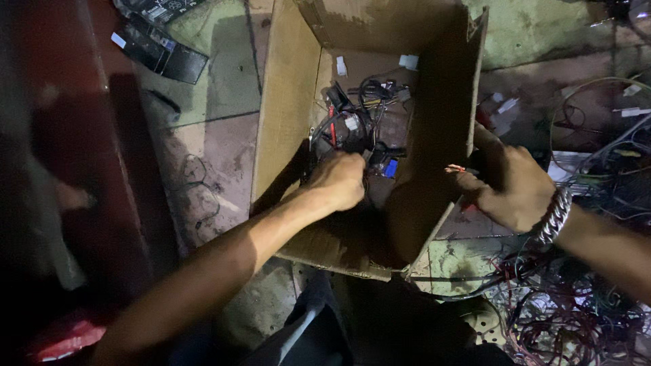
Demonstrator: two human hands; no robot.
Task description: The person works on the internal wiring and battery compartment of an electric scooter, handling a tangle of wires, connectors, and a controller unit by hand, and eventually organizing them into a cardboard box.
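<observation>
- Tangled black and red wires with white and blue plastic connectors (359, 122) fill the bottom of an open brown cardboard box (288, 102) at the centre of my head view, the heap running from the middle of the box toward 12 o'clock.
- Left hand (339, 179) reaches into the box from 7 o'clock, its fingers curled shut around a bundle of those wires at the near edge of the heap.
- Right hand (512, 186), at 3 o'clock and just outside the box's right wall, is closed in a loose fist; a thin strand with a reddish-copper end (456, 169) sticks out from it toward the box, though I cannot tell exactly how the fingers pinch it.
- Silver chain-link bracelet (555, 215) circles the right wrist.
- Further loose wiring, red, black and pale, (576, 318) lies heaped on the floor from 3 to 5 o'clock, well apart from the left hand and just under the right forearm.
- Flat black rectangular packs (163, 57) lie on the stained concrete floor (224, 149) at 11 o'clock, clear of the box.
- Small white tabs (409, 62) sit against the box's far inner wall at 12 o'clock.
</observation>
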